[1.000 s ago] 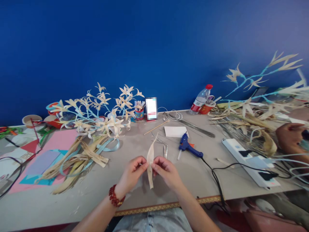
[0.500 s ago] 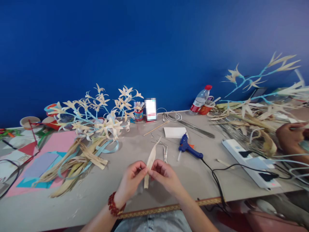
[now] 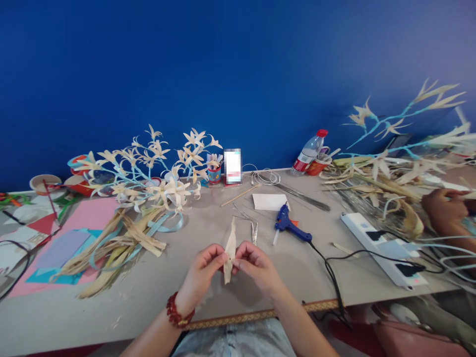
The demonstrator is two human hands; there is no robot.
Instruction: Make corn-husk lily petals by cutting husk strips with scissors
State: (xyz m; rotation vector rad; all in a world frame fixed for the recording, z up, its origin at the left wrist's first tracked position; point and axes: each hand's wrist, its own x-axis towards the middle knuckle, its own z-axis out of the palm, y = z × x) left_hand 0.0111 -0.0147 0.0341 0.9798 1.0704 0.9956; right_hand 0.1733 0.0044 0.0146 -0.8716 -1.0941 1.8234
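Observation:
A pale, pointed strip of dried corn husk (image 3: 231,243) stands between my hands, its tip away from me and its cut end towards me. My left hand (image 3: 204,270) pinches its left edge between thumb and fingers. On the other edge, my right hand (image 3: 258,267) has thumb and fingers closed, level with the left; some fingertips are hidden behind the husk. Just beyond lie metal scissors (image 3: 254,233) with thin wires near their tips. To the right rests a blue hot glue gun (image 3: 288,225), below a white card (image 3: 266,202).
Husk flowers on blue stems (image 3: 148,173) stand at left, behind bundled husks (image 3: 111,248) and coloured paper (image 3: 92,218). A power strip (image 3: 379,253) with cables lies right. Farther back are a tilted bottle (image 3: 308,153) and wires (image 3: 303,196). Another person's hand (image 3: 444,210) is at far right.
The husk strip's tip has swung left, so it leans less to the right. My right hand has shifted slightly right. The other person's hand has moved a little left.

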